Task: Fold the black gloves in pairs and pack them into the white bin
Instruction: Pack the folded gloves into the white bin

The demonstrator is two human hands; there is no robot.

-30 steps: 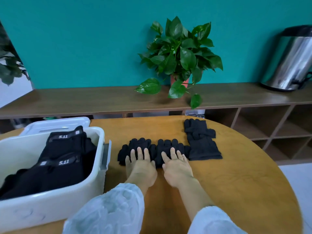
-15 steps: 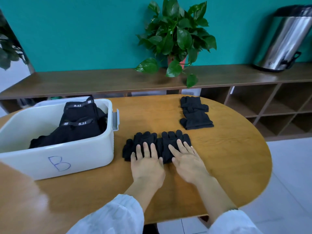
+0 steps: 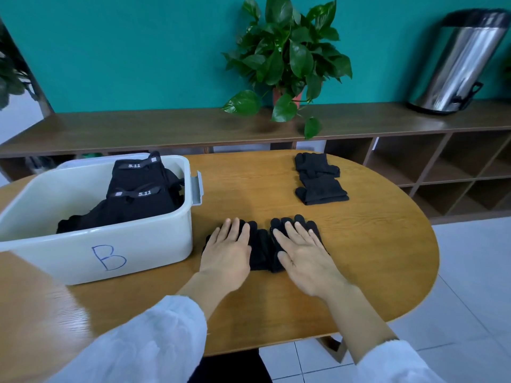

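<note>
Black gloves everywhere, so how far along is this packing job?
Partly done. The white plastic bin marked B already holds several black gloves with 5.11 labels. In hand: the left hand and right hand press flat on a black knit glove pair on the round wooden table. Left: that pair and the folded stack of black gloves farther back.

The white bin (image 3: pixel 143 252) bears a blue "B"; packed gloves (image 3: pixel 138 186) read "5.11".

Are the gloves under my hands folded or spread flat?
Spread flat: the gloves lie side by side, fingers extended, under both flat hands.
</note>
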